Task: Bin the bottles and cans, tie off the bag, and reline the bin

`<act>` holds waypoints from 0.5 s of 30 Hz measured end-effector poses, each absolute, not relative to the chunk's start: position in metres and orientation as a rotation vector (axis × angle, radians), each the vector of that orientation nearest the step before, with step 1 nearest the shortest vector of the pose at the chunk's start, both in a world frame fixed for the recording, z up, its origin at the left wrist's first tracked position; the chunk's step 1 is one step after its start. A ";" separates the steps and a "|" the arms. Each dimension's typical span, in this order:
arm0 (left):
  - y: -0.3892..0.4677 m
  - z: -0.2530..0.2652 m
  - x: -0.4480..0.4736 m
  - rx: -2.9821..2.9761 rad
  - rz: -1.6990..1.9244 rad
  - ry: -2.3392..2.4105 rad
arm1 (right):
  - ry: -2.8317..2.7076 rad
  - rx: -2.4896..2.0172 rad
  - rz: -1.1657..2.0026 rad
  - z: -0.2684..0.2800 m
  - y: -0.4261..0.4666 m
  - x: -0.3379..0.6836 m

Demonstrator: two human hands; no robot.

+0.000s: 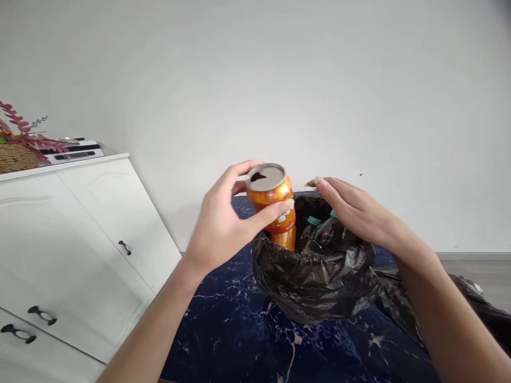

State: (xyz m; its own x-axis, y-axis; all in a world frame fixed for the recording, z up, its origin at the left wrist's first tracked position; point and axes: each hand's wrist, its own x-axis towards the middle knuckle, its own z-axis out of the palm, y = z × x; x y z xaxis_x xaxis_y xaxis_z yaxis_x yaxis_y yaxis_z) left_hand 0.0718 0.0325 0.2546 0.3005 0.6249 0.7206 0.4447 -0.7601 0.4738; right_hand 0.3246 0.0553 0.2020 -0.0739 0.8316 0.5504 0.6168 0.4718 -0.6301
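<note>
My left hand (223, 223) is wrapped round an orange drink can (268, 199), which is upright with its top opened. It holds the can over the left side of a bin lined with a black plastic bag (315, 282). Directly below the can, another orange item (284, 239) shows inside the bag, mostly hidden. Clear plastic bottles (325, 234) with green caps lie in the bag too. Over the bin's right rim is my right hand (355, 210), its fingers stretched out and holding nothing; whether it touches the bag I cannot tell.
The bin stands on a dark blue marble-patterned table (239, 330) against a white wall (255, 96). More black plastic (403, 298) lies to the right, partly behind my right arm. A white cabinet (91, 234) with black handles is on the left, bearing a woven basket (18, 158) with pink leaves.
</note>
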 end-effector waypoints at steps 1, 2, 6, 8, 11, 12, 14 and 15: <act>0.037 0.256 0.080 2.423 1.374 1.011 | -1.777 -1.234 0.288 0.203 0.056 0.327; 0.041 0.256 0.087 2.473 1.293 1.028 | -1.773 -1.234 0.288 0.203 0.057 0.330; 0.053 0.252 0.107 2.585 0.850 1.053 | -1.738 -1.247 0.285 0.204 0.061 0.340; 0.054 0.248 0.111 2.532 0.734 1.097 | -1.715 -1.261 0.276 0.203 0.062 0.344; 0.053 0.242 0.108 2.474 0.837 1.169 | -1.690 -1.278 0.256 0.204 0.061 0.348; 0.053 0.241 0.104 2.466 0.910 1.179 | -1.685 -1.283 0.254 0.204 0.060 0.349; 0.056 0.236 0.094 2.436 1.046 1.198 | -1.671 -1.296 0.263 0.204 0.062 0.352; 0.059 0.233 0.087 2.402 1.105 1.224 | -1.658 -1.304 0.277 0.203 0.065 0.355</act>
State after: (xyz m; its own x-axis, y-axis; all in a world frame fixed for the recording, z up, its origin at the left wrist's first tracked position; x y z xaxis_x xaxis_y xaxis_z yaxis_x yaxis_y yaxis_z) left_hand 0.0867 0.0594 0.2332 0.3679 0.7693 0.5223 0.5980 -0.6259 0.5006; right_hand 0.3548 0.0652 0.2025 0.0461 0.8404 0.5400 0.6195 0.4000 -0.6754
